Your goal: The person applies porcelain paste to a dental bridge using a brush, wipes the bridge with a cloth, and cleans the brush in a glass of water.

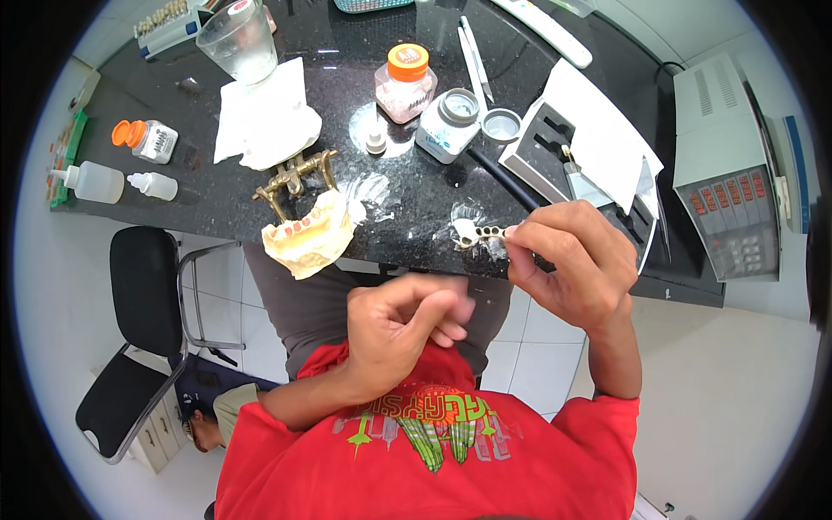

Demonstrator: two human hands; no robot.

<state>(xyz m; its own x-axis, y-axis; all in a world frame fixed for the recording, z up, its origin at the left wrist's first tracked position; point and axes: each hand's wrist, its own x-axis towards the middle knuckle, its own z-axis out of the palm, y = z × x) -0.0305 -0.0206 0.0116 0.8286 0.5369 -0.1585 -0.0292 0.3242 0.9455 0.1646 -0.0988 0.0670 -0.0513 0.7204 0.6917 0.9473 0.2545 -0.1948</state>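
Pinched between the thumb and fingers of my right hand [576,264] is a small metal dental bridge [490,232] with a row of dark, ring-like hollows. It is over white smears at the counter's front edge. My left hand [399,325] is above my lap with its fingers bent inward; motion smears the fingertips, and no object shows in it. A cream plaster dental model [310,238] with reddish marks along its ridge is at the front edge left of the bridge. Behind the model is a brass articulator [295,180].
On the dark countertop [347,87] are an orange-lidded jar [406,87], an uncapped grey jar [448,126], white tissue [264,113], a glass cup [238,43] and small bottles [95,182]. A white tray [542,156] and a display unit [726,186] are at right. A black chair [143,286] stands left.
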